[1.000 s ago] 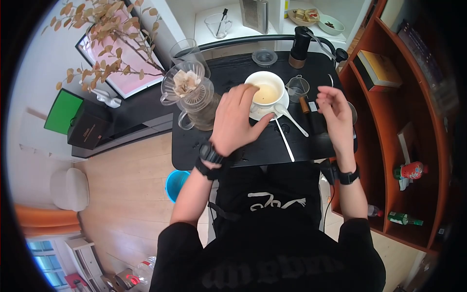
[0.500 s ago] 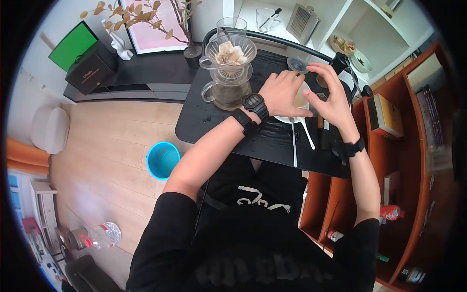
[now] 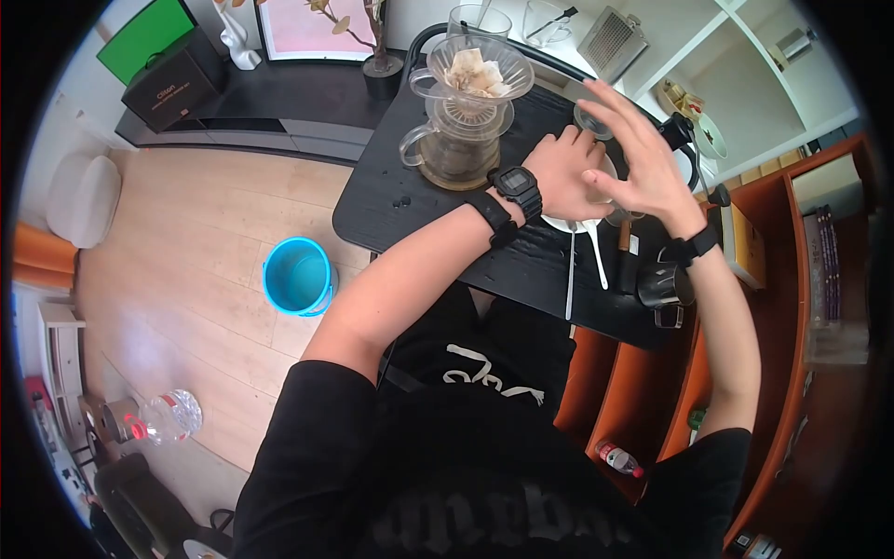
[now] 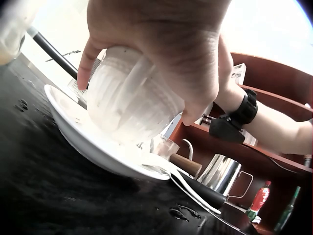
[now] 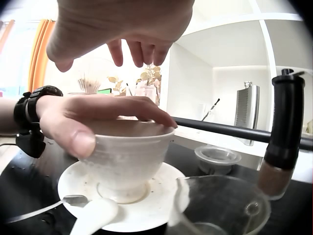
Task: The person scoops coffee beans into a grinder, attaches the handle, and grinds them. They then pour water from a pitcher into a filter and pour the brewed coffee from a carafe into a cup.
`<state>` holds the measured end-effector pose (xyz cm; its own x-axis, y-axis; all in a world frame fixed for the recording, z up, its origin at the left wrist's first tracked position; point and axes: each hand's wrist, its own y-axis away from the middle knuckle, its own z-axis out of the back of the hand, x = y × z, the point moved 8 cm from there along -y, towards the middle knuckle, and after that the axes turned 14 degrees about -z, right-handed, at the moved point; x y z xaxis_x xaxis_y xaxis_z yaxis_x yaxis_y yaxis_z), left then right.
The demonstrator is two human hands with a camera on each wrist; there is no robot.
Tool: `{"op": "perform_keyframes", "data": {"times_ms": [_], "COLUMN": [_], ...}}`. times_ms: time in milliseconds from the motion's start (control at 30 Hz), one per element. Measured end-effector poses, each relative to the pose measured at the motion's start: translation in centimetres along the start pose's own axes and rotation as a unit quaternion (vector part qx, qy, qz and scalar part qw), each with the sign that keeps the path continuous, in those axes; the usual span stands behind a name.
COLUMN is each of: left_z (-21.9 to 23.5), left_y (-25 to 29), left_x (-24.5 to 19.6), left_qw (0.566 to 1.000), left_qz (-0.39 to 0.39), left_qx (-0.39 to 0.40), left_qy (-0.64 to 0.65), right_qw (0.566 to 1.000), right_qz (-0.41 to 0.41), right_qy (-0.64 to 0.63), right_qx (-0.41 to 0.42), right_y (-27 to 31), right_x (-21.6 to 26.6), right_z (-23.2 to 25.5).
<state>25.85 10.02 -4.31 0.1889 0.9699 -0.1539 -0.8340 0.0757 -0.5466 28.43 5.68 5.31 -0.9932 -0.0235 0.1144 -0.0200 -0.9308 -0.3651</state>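
My left hand [image 3: 566,177] spans the top of a white cup [image 5: 129,159], thumb on one side of the rim and fingers across the other, gripping it. Under the cup lies a white saucer [image 5: 168,183]. A white spoon [image 3: 597,256] rests with its bowl at the saucer's edge, beside a slender metal spoon [image 3: 570,279]. Raised above the cup, my right hand [image 3: 643,154] holds nothing and has its fingers spread. In the head view both hands hide most of the cup. A small glass pitcher [image 5: 222,203] stands close to the saucer.
A glass dripper [image 3: 507,67] with a used paper filter sits on a coffee server [image 3: 456,158] to the left. A steel milk pitcher [image 3: 659,287] stands right, a hand grinder [image 5: 284,132] behind. A blue bucket [image 3: 298,277] is on the floor.
My left hand has moved from the cup's side to over its rim. The right hand has come in above the cup and lifted, fingers spreading. The head view has turned, shifting the table.
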Motion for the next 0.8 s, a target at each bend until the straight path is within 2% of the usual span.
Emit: {"op": "perform_keyframes", "data": {"times_ms": [167,267,400,533,567,667,700,800], "left_z": [0.3,0.1,-0.1,-0.3,-0.3,-0.1,-0.1,-0.1], "left_y": [0.1,0.0,-0.1,0.0,0.1,-0.1,-0.1,0.0], "left_x": [-0.2,-0.2,0.0,0.0,0.0,0.0,-0.1,-0.1], "left_qw": [1.0,1.0,1.0,1.0,1.0,1.0,1.0,1.0], "left_qz": [-0.004,0.004,0.005,0.003,0.001,-0.007,-0.007,-0.008], "left_qx": [-0.011,-0.01,0.017,0.005,-0.002,-0.003,-0.004,-0.012], "left_qy": [0.0,0.0,-0.005,-0.007,-0.007,-0.014,-0.012,-0.01], "right_qw": [0.993,0.975,0.957,0.954,0.951,0.906,0.91,0.889], "right_qz": [0.071,0.092,0.041,-0.095,-0.121,-0.267,-0.279,-0.371], "right_qy": [0.095,0.2,0.287,0.28,0.282,0.305,0.268,0.173], "right_qx": [-0.001,-0.002,-0.025,-0.046,-0.025,0.122,0.148,0.208], "right_y": [-0.4,0.2,0.8,2.0,2.5,3.7,3.7,3.8], "right_x": [-0.3,-1.7,-5.4,-11.6,-14.1,-18.6,-17.8,-20.3], "right_z": [2.9,4.5,8.0,9.7,9.6,8.4,8.4,7.3]}}
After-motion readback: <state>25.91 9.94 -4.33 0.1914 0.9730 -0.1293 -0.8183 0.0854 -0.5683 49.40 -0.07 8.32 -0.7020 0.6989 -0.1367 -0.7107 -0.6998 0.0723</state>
